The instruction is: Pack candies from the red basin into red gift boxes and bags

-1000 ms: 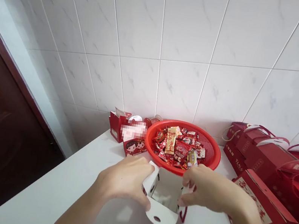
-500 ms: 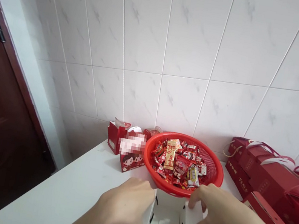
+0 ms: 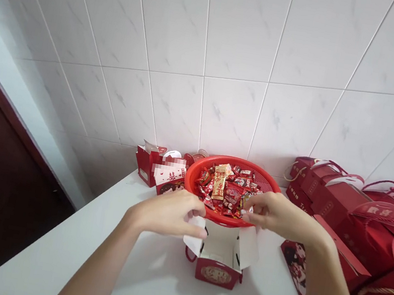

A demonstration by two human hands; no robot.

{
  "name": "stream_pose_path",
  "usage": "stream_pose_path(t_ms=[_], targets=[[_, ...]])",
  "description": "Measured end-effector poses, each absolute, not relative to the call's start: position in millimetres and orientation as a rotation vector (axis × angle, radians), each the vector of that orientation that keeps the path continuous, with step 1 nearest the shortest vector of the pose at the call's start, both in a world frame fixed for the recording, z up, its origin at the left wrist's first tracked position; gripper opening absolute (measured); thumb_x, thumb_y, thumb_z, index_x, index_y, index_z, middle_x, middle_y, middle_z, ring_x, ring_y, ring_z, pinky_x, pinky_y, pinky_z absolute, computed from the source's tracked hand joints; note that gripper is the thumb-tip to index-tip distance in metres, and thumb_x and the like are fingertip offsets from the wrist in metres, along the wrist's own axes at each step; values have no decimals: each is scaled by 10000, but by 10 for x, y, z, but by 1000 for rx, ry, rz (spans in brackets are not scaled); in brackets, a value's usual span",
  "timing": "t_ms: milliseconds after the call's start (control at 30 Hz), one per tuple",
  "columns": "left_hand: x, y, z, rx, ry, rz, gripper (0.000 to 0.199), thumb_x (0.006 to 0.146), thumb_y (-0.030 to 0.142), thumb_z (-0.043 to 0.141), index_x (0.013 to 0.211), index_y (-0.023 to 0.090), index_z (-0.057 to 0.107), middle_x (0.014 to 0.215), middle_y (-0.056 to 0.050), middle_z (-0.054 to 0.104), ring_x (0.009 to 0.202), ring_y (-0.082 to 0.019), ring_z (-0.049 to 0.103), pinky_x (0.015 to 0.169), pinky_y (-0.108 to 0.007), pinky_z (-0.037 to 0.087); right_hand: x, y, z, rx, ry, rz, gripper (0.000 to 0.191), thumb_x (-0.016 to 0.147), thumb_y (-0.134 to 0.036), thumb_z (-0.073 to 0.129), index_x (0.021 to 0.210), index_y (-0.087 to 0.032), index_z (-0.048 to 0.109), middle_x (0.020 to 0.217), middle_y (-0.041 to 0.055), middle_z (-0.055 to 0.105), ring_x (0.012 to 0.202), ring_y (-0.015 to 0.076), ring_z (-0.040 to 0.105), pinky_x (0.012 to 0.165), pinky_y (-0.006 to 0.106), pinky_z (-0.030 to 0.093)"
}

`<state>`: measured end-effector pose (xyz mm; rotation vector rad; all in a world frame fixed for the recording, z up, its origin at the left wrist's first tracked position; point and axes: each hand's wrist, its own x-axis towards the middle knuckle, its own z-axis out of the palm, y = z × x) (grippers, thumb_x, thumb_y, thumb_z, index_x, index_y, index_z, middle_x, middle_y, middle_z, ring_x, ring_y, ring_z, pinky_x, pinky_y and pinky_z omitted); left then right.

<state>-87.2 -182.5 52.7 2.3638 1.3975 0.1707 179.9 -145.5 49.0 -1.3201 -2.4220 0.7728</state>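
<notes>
By the left hand (image 3: 167, 210), half curled, the left flap (image 3: 191, 241) of an open box (image 3: 218, 273) is being overlapped; whether it is being pinched cannot be told. Below and between both hands, the box is being supported by the table (image 3: 147, 285). The right hand (image 3: 271, 209) is being held narrow above the near rim of the basket (image 3: 222, 219); whether a sweet is being gripped from the sweets (image 3: 232, 194) cannot be told. Presumably light, creasable card is being handled, best steadied by the walls, not flaps.
</notes>
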Motion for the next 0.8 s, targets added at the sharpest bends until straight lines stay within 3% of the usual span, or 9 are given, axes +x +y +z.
stream_pose_path(t_ms=[133,233,333,467,600,700,800], targets=[[-871,-1600,457,2337,1314,498,262,882,380,588,1008,199,730,1064,-43,730,957,-204,662,830,-278,475,1761,-1180,323,-1179,-2113,709,246,816,-375,581,766,-170,708,704,33,676,628,141,553,600,250,414],[-825,-1331,339,2325,1321,567,251,879,335,583,999,179,739,1057,-58,741,950,-204,681,849,-276,490,1668,-906,96,-1180,-1921,695,287,763,-416,594,626,-167,630,637,19,610,597,130,485,580,259,372],[-739,-1015,241,2315,1377,374,250,865,303,594,1017,172,744,998,-62,759,918,-215,696,796,-272,496,1604,-699,-104,-1276,-1799,731,249,671,-332,602,498,-186,498,519,-23,476,541,107,395,543,258,310],[-536,-648,106,2375,1331,-12,281,792,302,693,1035,175,756,1007,-71,764,911,-246,697,748,-281,492,1600,-593,-237,-1307,-1748,788,170,600,-244,577,478,-188,472,494,-42,447,528,97,385,530,245,293],[-351,-477,-35,2411,1208,-178,646,661,314,805,1283,209,664,1280,-93,690,1121,-300,651,920,-330,504,1617,-561,-268,-1350,-1793,879,167,622,-261,616,496,-179,544,499,-23,514,530,110,443,531,239,329],[-309,-460,-104,2488,1179,-279,893,644,336,800,1474,233,487,1512,-114,511,1360,-345,482,1105,-410,413,1619,-537,-274,-1351,-1797,862,115,651,-257,621,579,-169,625,563,0,604,570,129,516,560,241,373],[-301,-476,-137,2534,1189,-363,1004,649,344,777,1554,243,354,1589,-118,402,1448,-376,358,1170,-474,341,1624,-511,-296,-1369,-1800,840,94,680,-233,613,624,-165,645,600,12,646,612,145,575,586,242,402]])
